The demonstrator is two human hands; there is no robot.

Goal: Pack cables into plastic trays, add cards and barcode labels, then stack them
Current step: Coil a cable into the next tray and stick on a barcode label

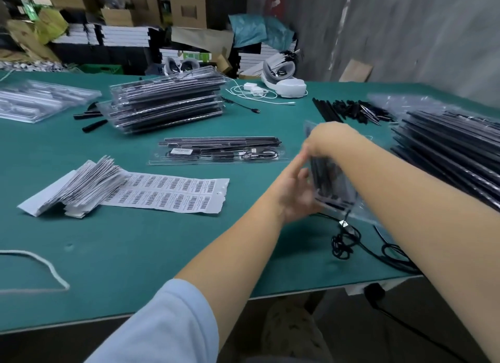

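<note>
Both my hands hold one clear plastic tray (pixel 331 182) with black parts in it, tilted above the green table (pixel 121 254). My left hand (pixel 295 192) grips its near end from below. My right hand (pixel 328 140) grips its far end from above. The image is blurred there. A black cable (pixel 345 240) hangs from the tray onto the table. A packed tray (pixel 219 151) with a label lies flat in the middle. A barcode label sheet (pixel 173 193) and a fanned stack of cards (pixel 78 188) lie at the left.
A stack of packed trays (pixel 167 102) stands at the back centre, another stack (pixel 454 151) at the right. Empty clear trays (pixel 40 100) lie at far left. Loose black parts (pixel 354 111), a white charger cable (pixel 257 92) and a white cord (pixel 35 262) lie about.
</note>
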